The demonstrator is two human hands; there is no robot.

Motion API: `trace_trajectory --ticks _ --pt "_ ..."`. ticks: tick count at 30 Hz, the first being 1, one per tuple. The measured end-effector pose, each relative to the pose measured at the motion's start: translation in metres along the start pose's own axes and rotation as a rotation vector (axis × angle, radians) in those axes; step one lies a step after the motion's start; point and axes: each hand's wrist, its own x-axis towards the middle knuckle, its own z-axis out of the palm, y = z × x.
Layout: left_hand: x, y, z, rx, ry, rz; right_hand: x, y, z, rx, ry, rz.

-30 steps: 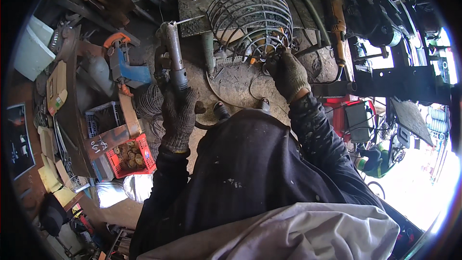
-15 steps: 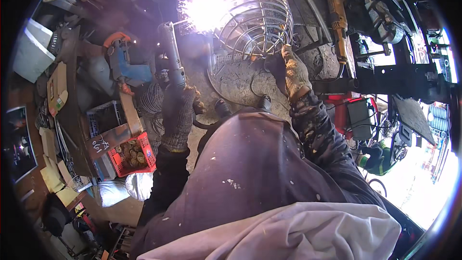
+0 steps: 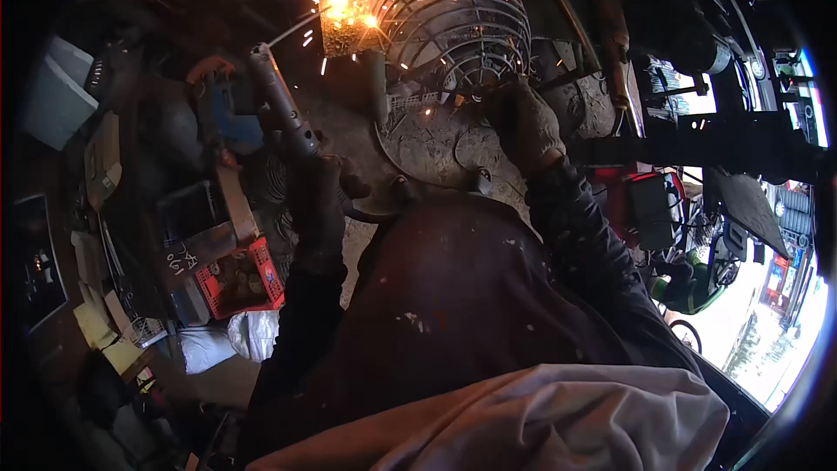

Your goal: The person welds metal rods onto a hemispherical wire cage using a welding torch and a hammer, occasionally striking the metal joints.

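Note:
My gloved left hand (image 3: 317,201) is closed around a tubular welding electrode holder (image 3: 283,101). A thin electrode (image 3: 294,28) juts from its top towards glowing orange sparks (image 3: 350,7). These sparks burst over a block-like piece (image 3: 350,42) beside a round cage of bent metal bars (image 3: 475,31). At the cage's near right end, my gloved right hand (image 3: 528,122) is closed on it; its fingertips are hidden. The electrode tip is close to the sparks, and whether it touches metal cannot be made out.
Left stand a blue clamp-like tool (image 3: 237,128) and a red crate (image 3: 270,272) of small round pieces. An angle grinder (image 3: 617,44) lies right of the cage, above a dark beam (image 3: 697,138). A cable (image 3: 384,144) crosses the floor near my shoes (image 3: 479,180).
The white glare has died to orange sparks, and the scene is darker. My left hand has tilted the holder leftward, drawing the electrode back from the cage. My right hand stays at the cage.

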Motion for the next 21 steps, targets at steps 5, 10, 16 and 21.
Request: trace_trajectory --ticks 5,10,16,21 --pt "0.001 0.006 -0.002 -0.006 0.038 -0.047 0.0 -0.013 0.009 -0.417 0.036 -0.138" --pt "0.005 -0.023 -0.018 -0.054 0.046 -0.205 -0.001 -0.018 0.013 -0.4 0.053 -0.091" --pt "0.012 -0.036 -0.023 0.052 0.035 -0.191 -0.001 -0.025 0.022 0.402 0.128 0.234" --pt "0.012 -0.03 -0.017 -0.019 0.004 -0.208 0.004 -0.017 0.012 0.191 0.089 0.19"
